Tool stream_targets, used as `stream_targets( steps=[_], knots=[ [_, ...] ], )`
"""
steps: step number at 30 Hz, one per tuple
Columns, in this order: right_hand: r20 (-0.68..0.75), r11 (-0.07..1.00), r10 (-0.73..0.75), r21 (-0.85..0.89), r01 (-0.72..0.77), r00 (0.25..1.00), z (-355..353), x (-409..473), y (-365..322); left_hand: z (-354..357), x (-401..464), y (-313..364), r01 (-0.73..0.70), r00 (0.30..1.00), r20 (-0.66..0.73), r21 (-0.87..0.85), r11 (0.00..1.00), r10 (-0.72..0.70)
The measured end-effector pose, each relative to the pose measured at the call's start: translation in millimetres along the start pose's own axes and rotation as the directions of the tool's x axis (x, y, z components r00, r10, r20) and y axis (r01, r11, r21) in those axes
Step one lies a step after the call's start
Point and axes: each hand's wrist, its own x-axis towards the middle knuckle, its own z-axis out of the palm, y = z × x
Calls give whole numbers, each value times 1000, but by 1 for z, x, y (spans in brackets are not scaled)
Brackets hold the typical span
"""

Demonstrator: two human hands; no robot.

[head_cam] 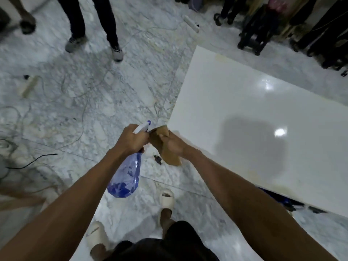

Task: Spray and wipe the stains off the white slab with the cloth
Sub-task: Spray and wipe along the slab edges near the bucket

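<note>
My left hand (131, 138) grips the neck of a blue see-through spray bottle (126, 177), whose white and blue nozzle points toward the cloth. Right beside it, my right hand (174, 145) holds a tan cloth (168, 157) that hangs down below the fist. Both hands are over the marble floor, just off the near left corner of the white slab (254, 102). The slab is glossy, with faint yellowish stains at its far corner (222, 57) and along its near edge (263, 185).
People's legs and shoes stand at the far left (94, 25) and along the far right (263, 34). Cables and power strips (28, 87) lie across the marble floor on the left. A small dark object (157, 159) lies on the floor under my hands. My feet in pale slippers (166, 198) are below.
</note>
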Motion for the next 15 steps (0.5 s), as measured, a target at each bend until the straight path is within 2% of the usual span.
stream_targets(
  steps=[2, 4, 6, 10, 15],
  knots=[
    [33, 963, 77, 256, -83, 996, -17, -2, -10, 9, -11, 10, 2, 997, -76, -44, 999, -5],
    [119, 841, 63, 529, -117, 991, -29, -2, -17, 15, -22, 19, 20, 987, -155, -91, 996, -34],
    [173, 703, 3, 700, -125, 985, -38, -7, -33, 20, -35, 26, 34, 975, -216, -107, 994, -56],
    [245, 595, -54, 787, -166, 968, -38, -16, -56, 32, -59, 32, 39, 942, -329, -95, 995, -68],
    [350, 627, -136, 755, -193, 927, -40, -46, -72, 63, -98, 35, 49, 882, -455, -178, 983, -127]
  ],
)
